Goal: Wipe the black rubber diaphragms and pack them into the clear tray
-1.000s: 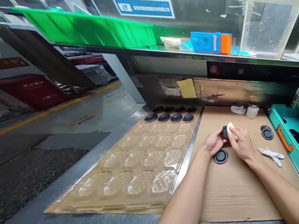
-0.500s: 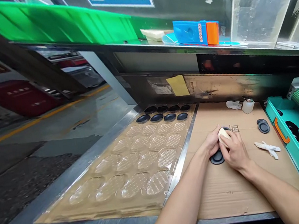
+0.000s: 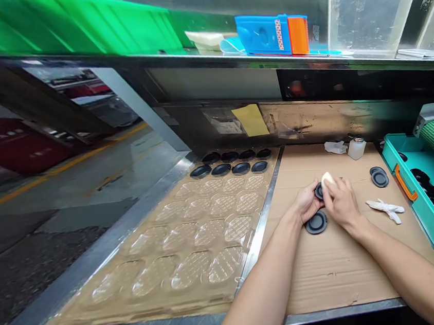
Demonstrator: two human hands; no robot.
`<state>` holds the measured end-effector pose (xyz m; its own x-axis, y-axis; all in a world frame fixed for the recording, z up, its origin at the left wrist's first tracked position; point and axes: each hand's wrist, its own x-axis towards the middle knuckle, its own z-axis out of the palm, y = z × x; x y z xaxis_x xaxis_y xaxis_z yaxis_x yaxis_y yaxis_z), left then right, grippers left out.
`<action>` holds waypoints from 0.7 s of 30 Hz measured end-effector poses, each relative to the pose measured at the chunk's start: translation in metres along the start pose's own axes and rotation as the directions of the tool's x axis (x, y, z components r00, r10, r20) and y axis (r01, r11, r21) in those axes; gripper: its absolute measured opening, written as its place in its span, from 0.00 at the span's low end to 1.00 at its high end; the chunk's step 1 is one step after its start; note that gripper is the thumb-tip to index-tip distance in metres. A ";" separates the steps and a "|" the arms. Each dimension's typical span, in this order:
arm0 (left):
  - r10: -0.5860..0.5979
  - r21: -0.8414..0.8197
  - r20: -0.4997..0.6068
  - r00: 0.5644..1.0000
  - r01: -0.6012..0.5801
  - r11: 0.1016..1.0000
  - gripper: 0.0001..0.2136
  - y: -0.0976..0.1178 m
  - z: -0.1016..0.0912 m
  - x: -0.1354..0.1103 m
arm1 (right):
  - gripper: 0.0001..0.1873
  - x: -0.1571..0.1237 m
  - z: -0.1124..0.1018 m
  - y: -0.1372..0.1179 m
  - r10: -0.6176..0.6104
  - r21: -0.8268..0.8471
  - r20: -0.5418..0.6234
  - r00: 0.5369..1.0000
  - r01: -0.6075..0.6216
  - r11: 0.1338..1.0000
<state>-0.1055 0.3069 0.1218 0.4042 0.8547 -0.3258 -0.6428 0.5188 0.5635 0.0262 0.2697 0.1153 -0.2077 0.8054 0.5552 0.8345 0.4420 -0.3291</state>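
My left hand (image 3: 307,202) grips a small round black part (image 3: 318,191) above the cardboard sheet (image 3: 329,269). My right hand (image 3: 341,202) is closed on a cream-white pad (image 3: 327,179) pressed against that part. A second black round part (image 3: 316,223) lies flat on the cardboard just under my hands. Left of the cardboard is a clear plastic tray (image 3: 194,237) with many moulded pockets; its far two rows hold several black round parts (image 3: 230,169).
Two stacked black parts (image 3: 379,177), a white glove (image 3: 386,207), a small white bottle (image 3: 355,148) and a crumpled rag (image 3: 335,146) lie on the cardboard. A teal bin (image 3: 419,203) with black parts stands at the right. A blue-orange box (image 3: 271,34) sits on the shelf above.
The pad in my right hand has shifted a little over the black part that my left hand holds. The camera has tilted, so everything sits slightly lower left.
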 end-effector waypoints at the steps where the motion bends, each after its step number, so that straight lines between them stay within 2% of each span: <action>1: -0.004 -0.010 0.000 1.000 0.004 1.000 0.16 0.000 0.000 0.000 | 0.20 0.000 0.000 0.000 -0.050 0.009 0.011 0.999 0.050 0.999; 3: -0.001 -0.019 -0.009 1.000 0.001 1.000 0.16 0.001 0.000 0.000 | 0.20 -0.001 0.000 -0.001 -0.090 0.013 0.022 0.996 0.090 0.996; 7: 0.007 0.001 -0.040 0.999 -0.007 1.000 0.18 0.004 0.001 -0.001 | 0.20 0.000 0.000 -0.002 0.018 -0.022 -0.001 1.000 -0.018 1.000; 10: -0.023 -0.007 -0.044 0.999 0.022 1.000 0.20 0.005 0.002 -0.002 | 0.20 0.000 -0.001 -0.003 -0.091 -0.009 0.054 0.994 0.092 0.996; 11: -0.016 -0.008 -0.050 0.999 0.016 1.000 0.20 0.005 0.002 -0.002 | 0.20 0.000 -0.001 -0.003 -0.094 -0.011 0.061 0.994 0.095 0.995; 15: 0.029 0.008 -0.091 0.995 -0.029 1.000 0.19 0.003 0.003 -0.001 | 0.20 -0.002 -0.003 -0.007 0.023 -0.049 0.043 0.999 -0.020 0.999; 19: 0.010 0.004 -0.062 0.998 -0.010 1.000 0.20 0.004 0.001 -0.001 | 0.20 -0.004 -0.002 -0.006 -0.092 -0.031 0.119 0.989 0.096 0.995; 21: 0.047 0.023 -0.075 0.996 -0.046 0.999 0.20 0.006 0.000 -0.002 | 0.20 0.001 -0.004 0.005 -0.015 -0.040 0.091 0.996 0.019 0.999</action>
<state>-0.1101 0.3085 0.1256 0.3233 0.8772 -0.3549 -0.6455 0.4786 0.5951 0.0319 0.2706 0.1172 -0.2657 0.8312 0.4884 0.8501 0.4409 -0.2879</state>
